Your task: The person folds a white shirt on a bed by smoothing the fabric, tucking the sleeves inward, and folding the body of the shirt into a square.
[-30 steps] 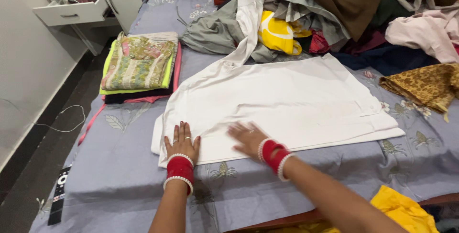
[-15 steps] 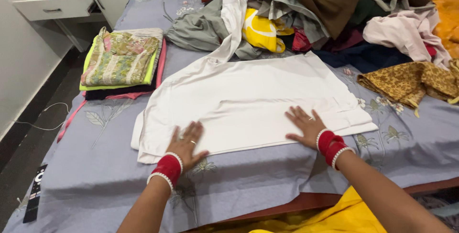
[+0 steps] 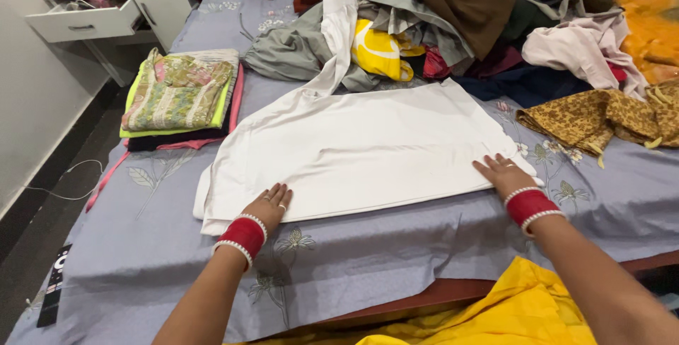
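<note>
A white garment (image 3: 368,147) lies spread flat on the lilac floral bedsheet (image 3: 141,246), one sleeve running up into the clothes heap. My left hand (image 3: 270,205) rests palm down on its near left edge, fingers apart. My right hand (image 3: 502,173) presses flat on its near right corner. Both wrists wear red and white bangles. Neither hand grips the cloth.
A stack of folded clothes (image 3: 180,97) sits at the left of the bed. A heap of unfolded clothes (image 3: 460,12) fills the far side, with a brown patterned cloth (image 3: 601,120) at right. A white open drawer unit (image 3: 99,12) stands beyond; a black remote (image 3: 53,285) lies near left.
My right hand has slid rightward along the garment's near edge, from the middle to its right corner. My left hand stayed near the left edge.
</note>
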